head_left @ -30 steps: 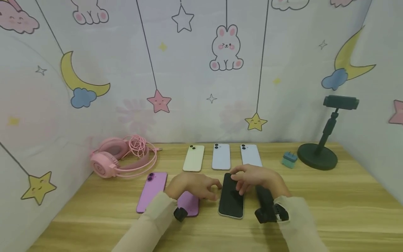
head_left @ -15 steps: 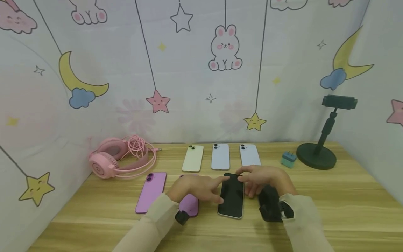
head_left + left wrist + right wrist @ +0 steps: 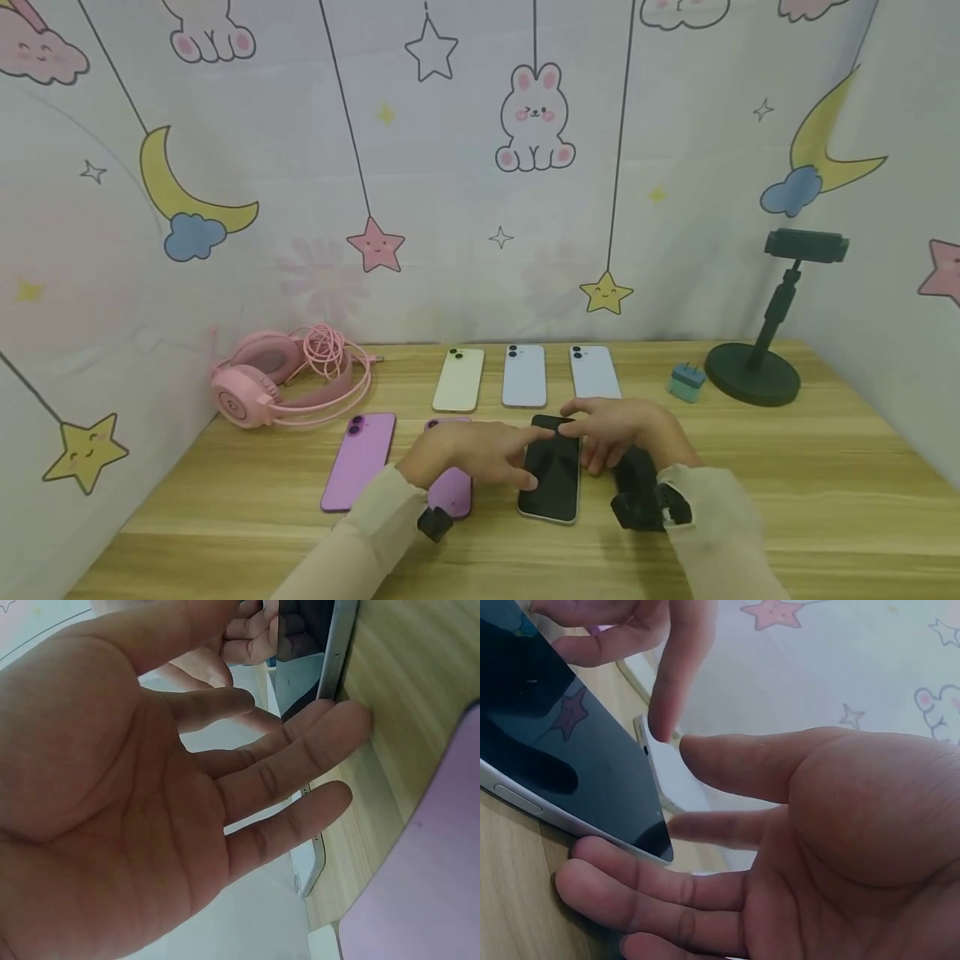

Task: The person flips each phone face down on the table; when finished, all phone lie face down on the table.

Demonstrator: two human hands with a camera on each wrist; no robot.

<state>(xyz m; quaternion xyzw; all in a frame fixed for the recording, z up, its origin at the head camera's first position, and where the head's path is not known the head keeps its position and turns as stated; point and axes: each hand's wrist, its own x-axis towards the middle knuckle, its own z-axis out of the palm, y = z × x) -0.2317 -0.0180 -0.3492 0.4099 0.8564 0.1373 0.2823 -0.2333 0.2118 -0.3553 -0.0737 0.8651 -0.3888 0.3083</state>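
Note:
A smartphone [image 3: 552,483] lies on the wooden table with its black screen facing up and a silver edge. Over its left side reaches my left hand [image 3: 480,454], fingers extended, thumb above the screen; in the left wrist view its fingertips are beside the silver rim [image 3: 339,656]. My right hand [image 3: 628,429] is at the upper right corner, its index finger at the top edge. The right wrist view has its lower fingers [image 3: 600,889] along the side of the phone [image 3: 611,780]. Both thumb tips come close together over the screen. Neither hand grips the phone.
Two purple phones [image 3: 360,462] lie left of the hands, one partly under my left forearm. Behind stand out a cream phone [image 3: 459,382] and two pale phones [image 3: 524,377]. Pink headphones [image 3: 255,383], a charger plug [image 3: 686,382] and a black stand [image 3: 753,373] sit around the table.
My left hand has moved right, over the phone's screen. My right hand has shifted slightly right toward the phone's side. The phone itself has stayed in place.

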